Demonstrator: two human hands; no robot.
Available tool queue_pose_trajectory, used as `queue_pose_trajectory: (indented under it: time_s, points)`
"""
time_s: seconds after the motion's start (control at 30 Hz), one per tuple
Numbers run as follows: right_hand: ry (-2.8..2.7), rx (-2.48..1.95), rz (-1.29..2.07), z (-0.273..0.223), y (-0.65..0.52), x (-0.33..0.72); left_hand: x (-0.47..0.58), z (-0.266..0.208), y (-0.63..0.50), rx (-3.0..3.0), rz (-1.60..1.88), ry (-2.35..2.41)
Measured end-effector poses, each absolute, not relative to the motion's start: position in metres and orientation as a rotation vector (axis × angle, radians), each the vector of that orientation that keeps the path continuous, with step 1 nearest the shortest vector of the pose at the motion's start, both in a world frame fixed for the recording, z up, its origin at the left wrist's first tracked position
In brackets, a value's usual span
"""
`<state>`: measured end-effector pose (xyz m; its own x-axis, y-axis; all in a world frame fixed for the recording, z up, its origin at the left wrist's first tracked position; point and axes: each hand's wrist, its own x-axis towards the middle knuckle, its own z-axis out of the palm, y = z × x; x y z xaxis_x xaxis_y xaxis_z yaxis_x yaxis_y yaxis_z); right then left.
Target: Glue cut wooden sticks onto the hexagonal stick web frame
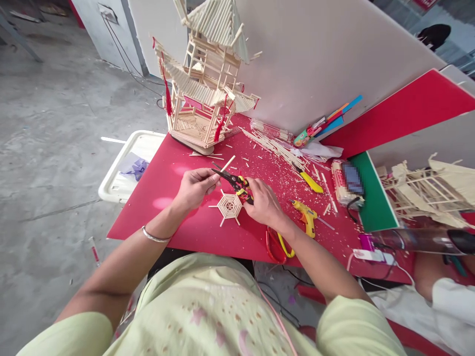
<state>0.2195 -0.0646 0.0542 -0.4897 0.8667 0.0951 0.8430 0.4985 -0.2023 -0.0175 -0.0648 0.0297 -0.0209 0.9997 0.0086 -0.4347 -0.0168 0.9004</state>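
My left hand [198,188] pinches a thin wooden stick [227,163], whose pale end sticks up past the fingertips. In my right hand [262,200] are black scissor-like pliers [233,182] with yellow-and-red handles; their jaws point left and meet the stick near my left fingers. Just below the tool, a hexagonal piece made of sticks [229,205] lies flat on the red tabletop [178,217], with short sticks jutting out from its corners. Behind my hands stands a pagoda model of sticks [204,89] with red tassels.
A yellow glue gun [307,217], red-and-yellow scissors [278,244] and a yellow-handled cutter [310,182] lie right of my hands. Loose sticks [274,143] and scraps spread behind them. A white tray [111,185] stands at left. Another person's arm [426,272] shows at far right.
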Motion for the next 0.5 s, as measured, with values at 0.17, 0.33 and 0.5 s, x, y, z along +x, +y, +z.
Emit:
queue_pose_trajectory:
  time_s: [0.17, 0.33, 0.5]
  points:
    - [-2.556, -1.533, 0.194, 0.056, -0.068, 0.221, -0.016, 0.034, -0.069, 0.820, 1.342, 0.825]
    - [-2.585, -1.480, 0.204, 0.053, -0.065, 0.226, -0.017, 0.035, -0.069, 0.757, 1.249, 0.761]
    - [-2.606, -1.406, 0.193, 0.056, -0.063, 0.233, -0.024, 0.033, -0.067, 0.705, 1.098, 0.605]
